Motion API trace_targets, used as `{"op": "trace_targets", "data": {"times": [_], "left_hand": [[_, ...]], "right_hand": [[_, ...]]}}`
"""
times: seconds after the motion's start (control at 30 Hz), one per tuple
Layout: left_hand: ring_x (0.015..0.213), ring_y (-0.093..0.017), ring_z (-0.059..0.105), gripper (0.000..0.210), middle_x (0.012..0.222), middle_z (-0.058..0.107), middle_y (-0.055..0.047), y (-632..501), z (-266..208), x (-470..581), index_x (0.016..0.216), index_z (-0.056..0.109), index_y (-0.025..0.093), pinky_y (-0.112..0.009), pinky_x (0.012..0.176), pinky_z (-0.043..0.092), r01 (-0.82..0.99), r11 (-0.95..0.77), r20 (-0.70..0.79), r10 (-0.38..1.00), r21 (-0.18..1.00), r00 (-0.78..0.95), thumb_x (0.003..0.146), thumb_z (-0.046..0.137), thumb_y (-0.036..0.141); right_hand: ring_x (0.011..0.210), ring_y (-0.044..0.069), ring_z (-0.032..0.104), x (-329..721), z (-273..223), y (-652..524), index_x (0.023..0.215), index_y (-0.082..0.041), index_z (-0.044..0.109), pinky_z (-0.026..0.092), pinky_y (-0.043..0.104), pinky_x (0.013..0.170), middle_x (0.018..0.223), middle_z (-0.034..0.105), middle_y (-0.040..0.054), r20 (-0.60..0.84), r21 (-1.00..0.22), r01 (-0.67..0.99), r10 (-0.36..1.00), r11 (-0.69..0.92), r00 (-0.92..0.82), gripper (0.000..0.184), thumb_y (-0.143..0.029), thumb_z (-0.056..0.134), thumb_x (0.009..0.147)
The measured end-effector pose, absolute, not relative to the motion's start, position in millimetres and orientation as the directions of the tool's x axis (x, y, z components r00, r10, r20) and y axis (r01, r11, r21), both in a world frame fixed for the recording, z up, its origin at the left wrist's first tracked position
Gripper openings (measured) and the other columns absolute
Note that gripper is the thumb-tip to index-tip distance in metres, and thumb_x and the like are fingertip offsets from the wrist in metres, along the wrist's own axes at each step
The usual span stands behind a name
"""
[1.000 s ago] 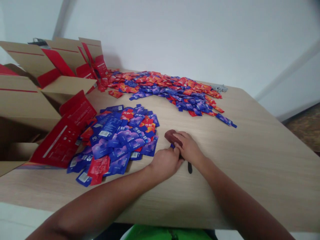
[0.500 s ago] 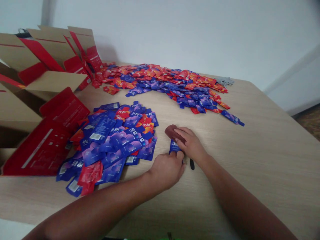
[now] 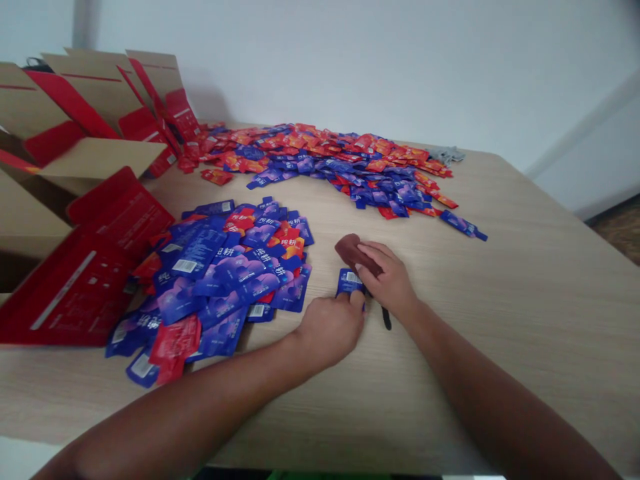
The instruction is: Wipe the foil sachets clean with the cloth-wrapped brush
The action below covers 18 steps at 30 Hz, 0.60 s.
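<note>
My left hand (image 3: 333,328) is closed with its fingers on the lower end of a blue sachet (image 3: 349,280), which lies on the table, its barcode side up. Just beyond and to the right, my right hand (image 3: 387,272) grips a reddish-brown pad (image 3: 349,249); its exact kind is unclear. The pad sits at the sachet's upper right edge. Below my right palm a thin black strip (image 3: 387,319) sticks out, and I cannot tell whether it belongs to the pad. A heap of blue and red sachets (image 3: 240,267) lies to the left of my left hand.
Open red cardboard boxes (image 3: 70,287) with tan insides stand along the left. A long bank of blue and red sachets (image 3: 320,160) runs along the back, near the wall. One blue sachet (image 3: 463,225) lies apart at its right end, and a grey crumpled item (image 3: 447,155) lies behind.
The pad in my right hand has shifted slightly away from the blue sachet, so more of the sachet's barcode shows. My left hand keeps hold of it. The view has tilted a little.
</note>
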<state>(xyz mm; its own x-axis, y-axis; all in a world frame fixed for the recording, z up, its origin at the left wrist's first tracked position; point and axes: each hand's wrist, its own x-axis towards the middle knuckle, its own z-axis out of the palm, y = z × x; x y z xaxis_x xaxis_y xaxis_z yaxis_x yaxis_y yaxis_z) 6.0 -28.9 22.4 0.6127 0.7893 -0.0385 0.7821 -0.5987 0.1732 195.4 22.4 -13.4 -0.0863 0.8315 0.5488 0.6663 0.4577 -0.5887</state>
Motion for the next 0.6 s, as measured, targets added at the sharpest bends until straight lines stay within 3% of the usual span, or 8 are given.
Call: {"op": "trace_targets", "data": {"times": [0.13, 0.3, 0.6], "left_hand": [[0.081, -0.031, 0.077, 0.030, 0.096, 0.075, -0.015, -27.8, 18.6, 4.8, 0.118, 0.063, 0.013, -0.039, 0.069, 0.060, 0.765, -0.625, -0.023, 0.772, 0.156, 0.635, 0.109, 0.048, 0.037], [0.083, -0.029, 0.076, 0.032, 0.097, 0.075, -0.017, -26.3, 14.4, 4.5, 0.120, 0.070, 0.012, -0.038, 0.070, 0.059, 0.736, -0.658, -0.035, 0.741, 0.156, 0.670, 0.109, 0.045, 0.029], [0.087, -0.030, 0.075, 0.038, 0.102, 0.076, -0.017, -27.1, 20.9, 4.4, 0.117, 0.073, 0.012, -0.040, 0.071, 0.060, 0.722, -0.677, -0.024, 0.727, 0.141, 0.686, 0.111, 0.042, 0.034]], "right_hand": [[0.124, 0.029, 0.070, 189.9, -3.4, 6.2, 0.134, -0.028, 0.072, 0.059, 0.050, 0.109, 0.136, 0.072, 0.0091, 0.597, -0.570, 0.577, 0.777, 0.585, -0.199, 0.048, -0.020, 0.064, 0.087], [0.119, 0.028, 0.071, 185.1, 1.1, 4.0, 0.131, -0.027, 0.072, 0.059, 0.049, 0.106, 0.130, 0.075, 0.0083, 0.499, -0.573, 0.511, 0.768, 0.640, -0.401, 0.049, -0.017, 0.061, 0.085], [0.128, 0.029, 0.066, 195.3, -10.9, 17.9, 0.138, -0.026, 0.071, 0.055, 0.051, 0.112, 0.140, 0.071, 0.0104, 0.464, -0.543, 0.606, 0.809, 0.582, -0.361, 0.043, -0.026, 0.063, 0.096]]}}
